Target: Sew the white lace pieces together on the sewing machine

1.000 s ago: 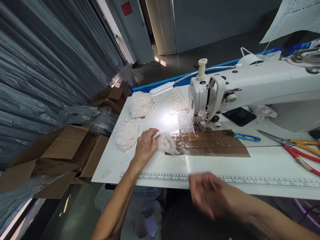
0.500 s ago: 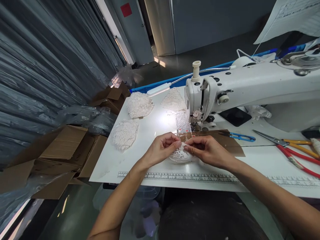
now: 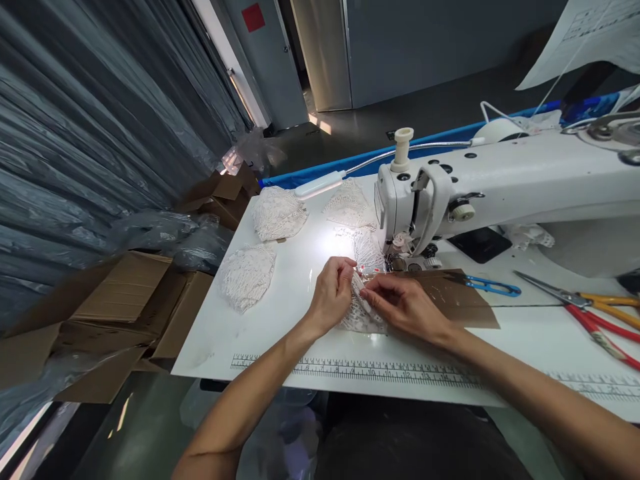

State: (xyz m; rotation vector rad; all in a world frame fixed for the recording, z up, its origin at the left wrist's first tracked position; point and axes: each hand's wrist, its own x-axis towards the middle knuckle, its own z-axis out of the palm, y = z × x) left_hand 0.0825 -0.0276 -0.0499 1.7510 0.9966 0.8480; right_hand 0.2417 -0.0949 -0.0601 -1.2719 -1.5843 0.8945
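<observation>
A piece of white lace fabric (image 3: 361, 317) lies at the front of the sewing machine (image 3: 407, 207), with one edge raised between my hands. My left hand (image 3: 334, 288) pinches that edge at its far end. My right hand (image 3: 400, 300) grips the same edge closer to me, thumb against fingers. Beyond my fingertips, another patch of white lace (image 3: 367, 248) sits beside the machine's presser foot and needle area. Part of the held lace is hidden by my fingers.
Several white lace pieces lie on the left, including a round one (image 3: 249, 277). Right of my hands are a brown card (image 3: 463, 300), blue thread snips (image 3: 493, 287) and red-handled scissors (image 3: 595, 327). A lamp (image 3: 320, 185) lights the white table (image 3: 280, 333). Cardboard boxes (image 3: 123, 287) stand left.
The lace edge has been turned up and now stands between my fingers. My left hand has rotated more upright. The view has shifted slightly, so the machine sits further right.
</observation>
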